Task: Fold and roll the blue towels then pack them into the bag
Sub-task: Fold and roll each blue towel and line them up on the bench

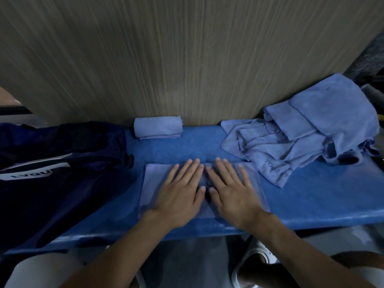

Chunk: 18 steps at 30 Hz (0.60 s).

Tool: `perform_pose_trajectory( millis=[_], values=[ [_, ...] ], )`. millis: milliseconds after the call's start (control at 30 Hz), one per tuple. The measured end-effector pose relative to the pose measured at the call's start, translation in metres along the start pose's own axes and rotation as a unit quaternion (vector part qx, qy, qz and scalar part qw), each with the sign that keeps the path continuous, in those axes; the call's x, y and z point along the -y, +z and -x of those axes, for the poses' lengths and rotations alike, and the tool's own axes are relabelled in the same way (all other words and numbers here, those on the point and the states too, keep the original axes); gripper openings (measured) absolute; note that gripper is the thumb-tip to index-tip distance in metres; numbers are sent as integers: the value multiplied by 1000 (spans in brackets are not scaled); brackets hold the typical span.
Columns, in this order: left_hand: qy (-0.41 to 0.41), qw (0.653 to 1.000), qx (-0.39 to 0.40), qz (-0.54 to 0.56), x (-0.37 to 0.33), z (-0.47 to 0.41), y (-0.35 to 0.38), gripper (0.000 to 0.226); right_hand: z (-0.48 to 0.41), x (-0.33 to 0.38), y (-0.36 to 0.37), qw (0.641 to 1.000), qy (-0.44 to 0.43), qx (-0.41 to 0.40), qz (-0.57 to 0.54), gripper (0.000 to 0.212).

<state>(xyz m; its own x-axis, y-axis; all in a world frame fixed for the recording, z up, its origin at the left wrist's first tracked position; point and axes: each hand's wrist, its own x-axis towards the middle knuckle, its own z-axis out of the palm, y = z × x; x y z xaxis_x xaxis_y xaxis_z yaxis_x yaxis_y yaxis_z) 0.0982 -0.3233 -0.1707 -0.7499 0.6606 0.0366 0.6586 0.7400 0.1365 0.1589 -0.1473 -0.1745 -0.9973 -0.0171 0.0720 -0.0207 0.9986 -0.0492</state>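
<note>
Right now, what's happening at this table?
A person has the left hand and right hand flat on a folded blue towel on the blue table, not yet rolled. One rolled towel sits by the back wall, outside the dark bag. A heap of loose towels lies to the right; the bag lies at the left.

- The left forearm [116,252] and right forearm [301,246] are bare.
- The left grip [178,194] and right grip [232,194] are bare too.
- A pale garment [41,271] shows low on the left, dimly.
</note>
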Motion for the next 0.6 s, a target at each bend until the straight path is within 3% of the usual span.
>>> perform_pose_trajectory(
  millis=[167,433,533,600],
  values=[
    [-3,1000,-4,-3,15,5,15,68,-1,-10,14,999,-10,38,-6,62],
    [-65,998,5,-11,52,25,9,73,9,-49,5,994,83,59,-42,94],
    [-74,997,21,-16,50,24,6,76,9,-46,-1,992,102,77,-23,89],
    [-79,996,35,-23,47,26,3,79,14,-36,-12,994,97,46,25,72]
  ],
)
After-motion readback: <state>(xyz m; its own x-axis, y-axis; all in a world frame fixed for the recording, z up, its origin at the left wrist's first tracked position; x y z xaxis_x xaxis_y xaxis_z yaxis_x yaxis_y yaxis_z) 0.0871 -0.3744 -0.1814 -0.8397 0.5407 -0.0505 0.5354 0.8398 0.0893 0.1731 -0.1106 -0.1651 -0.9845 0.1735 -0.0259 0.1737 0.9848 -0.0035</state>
